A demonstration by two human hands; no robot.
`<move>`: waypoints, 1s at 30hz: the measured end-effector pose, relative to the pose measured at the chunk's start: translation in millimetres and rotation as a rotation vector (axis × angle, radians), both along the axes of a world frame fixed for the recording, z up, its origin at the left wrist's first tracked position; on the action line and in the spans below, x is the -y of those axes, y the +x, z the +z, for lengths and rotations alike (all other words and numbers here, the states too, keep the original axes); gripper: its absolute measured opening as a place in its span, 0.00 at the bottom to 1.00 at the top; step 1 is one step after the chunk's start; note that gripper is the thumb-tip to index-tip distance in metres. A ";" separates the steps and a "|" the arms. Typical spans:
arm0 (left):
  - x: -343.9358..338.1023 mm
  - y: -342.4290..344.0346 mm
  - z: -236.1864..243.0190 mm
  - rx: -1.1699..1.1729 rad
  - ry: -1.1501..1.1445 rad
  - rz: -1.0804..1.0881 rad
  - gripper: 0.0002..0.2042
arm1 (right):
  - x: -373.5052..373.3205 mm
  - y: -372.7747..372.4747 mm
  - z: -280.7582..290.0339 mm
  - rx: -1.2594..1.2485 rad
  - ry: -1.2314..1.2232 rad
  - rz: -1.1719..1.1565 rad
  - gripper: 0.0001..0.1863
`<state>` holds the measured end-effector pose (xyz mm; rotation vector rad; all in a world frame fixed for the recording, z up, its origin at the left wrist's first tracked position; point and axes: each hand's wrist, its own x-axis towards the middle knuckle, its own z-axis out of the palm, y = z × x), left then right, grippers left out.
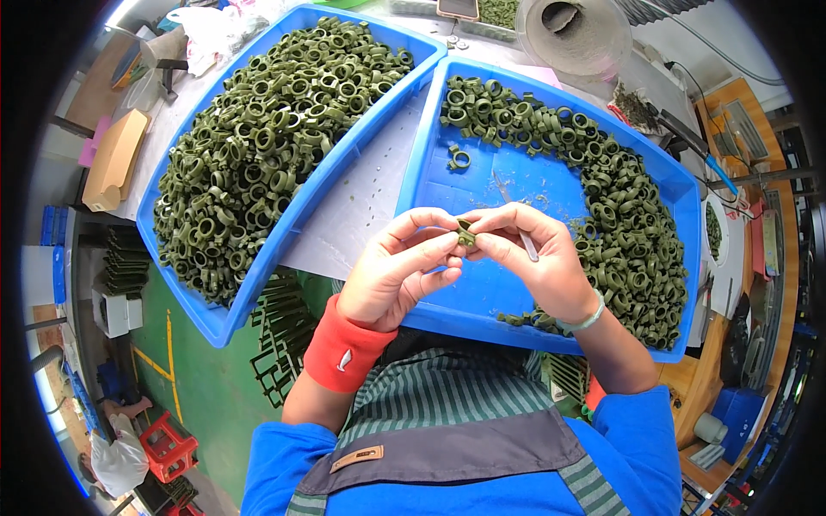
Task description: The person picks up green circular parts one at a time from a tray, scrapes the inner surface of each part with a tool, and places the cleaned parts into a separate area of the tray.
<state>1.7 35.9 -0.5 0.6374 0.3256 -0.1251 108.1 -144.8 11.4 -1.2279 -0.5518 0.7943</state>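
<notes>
Pinched between the fingertips of both hands is a small olive-green plastic ring (465,233), held over the near left edge of the right blue tray (482,288). My left hand (404,267), with a red wristband above it, closes thumb and forefinger on the ring's left side. From the other side my right hand (542,262) grips it with thumb and index finger. A slim metal knife (529,248) is also tucked in my right hand, its narrow tip pointing away over the tray floor. The fingers cover part of the ring.
On the left, a second blue tray (301,193) is heaped with similar green rings (267,129). More rings (632,232) line the far and right sides of the right tray, among green shavings. A clear round tub (572,39) and a phone (458,9) sit beyond.
</notes>
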 end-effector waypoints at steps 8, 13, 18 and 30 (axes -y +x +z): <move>9.0 -2.1 9.2 0.088 0.309 0.049 0.13 | 2.0 2.3 -1.6 -0.184 -0.019 0.028 0.10; 12.4 -0.9 10.3 0.200 0.732 0.144 0.10 | 4.0 3.1 0.2 -0.183 -0.074 0.011 0.10; 3.4 0.5 8.9 0.176 0.712 0.101 0.10 | 4.4 3.2 2.9 -0.416 -0.038 0.029 0.11; 9.7 2.1 9.7 0.213 0.866 0.171 0.09 | 5.4 2.9 4.9 -0.438 -0.041 0.050 0.10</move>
